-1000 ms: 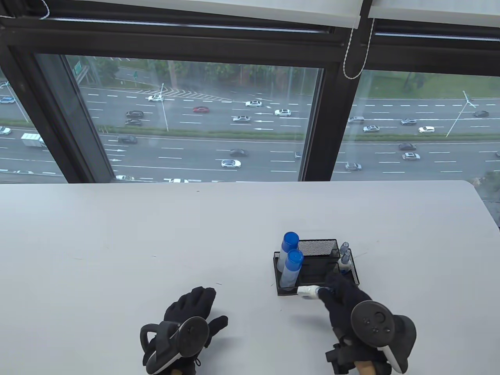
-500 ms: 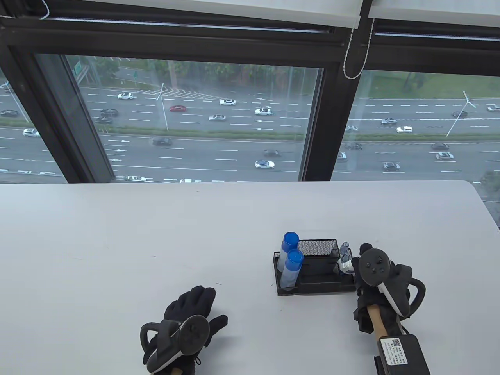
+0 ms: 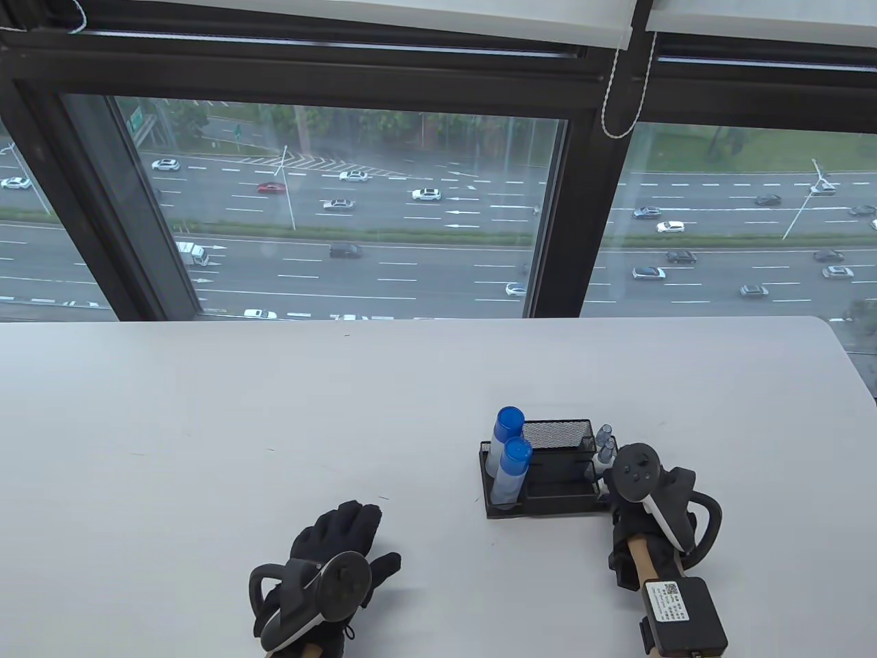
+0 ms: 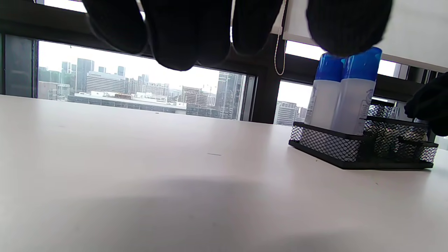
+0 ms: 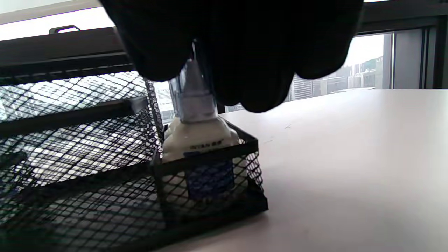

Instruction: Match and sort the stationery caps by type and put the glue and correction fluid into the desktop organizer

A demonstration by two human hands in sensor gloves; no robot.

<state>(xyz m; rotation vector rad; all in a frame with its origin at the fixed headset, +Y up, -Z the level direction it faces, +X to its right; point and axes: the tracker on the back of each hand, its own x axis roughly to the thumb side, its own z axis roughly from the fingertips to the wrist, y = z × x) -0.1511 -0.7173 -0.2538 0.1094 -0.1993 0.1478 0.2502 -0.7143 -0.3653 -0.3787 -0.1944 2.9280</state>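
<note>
A black mesh organizer (image 3: 555, 504) (image 4: 332, 145) (image 5: 87, 168) stands on the white table. Two blue-capped glue sticks (image 3: 515, 458) (image 4: 353, 101) stand upright in its left compartment. Two correction fluid bottles (image 3: 604, 439) with clear grey caps stand in its right compartment. My right hand (image 3: 612, 481) (image 5: 210, 70) is at that compartment's right side. In the right wrist view its fingers pinch the cap of a white correction fluid bottle (image 5: 199, 136) that stands upright inside the mesh. My left hand (image 3: 349, 531) (image 4: 175, 35) lies flat on the table, left of the organizer, holding nothing.
Black window frames (image 3: 569, 205) rise behind the table's far edge. The table's rounded right corner (image 3: 839, 343) is far right. A blind cord (image 3: 616, 89) hangs at the top right.
My right hand carried the white bottle from the organizer's front edge round to its right side and stood it in the right compartment. The left hand stayed still.
</note>
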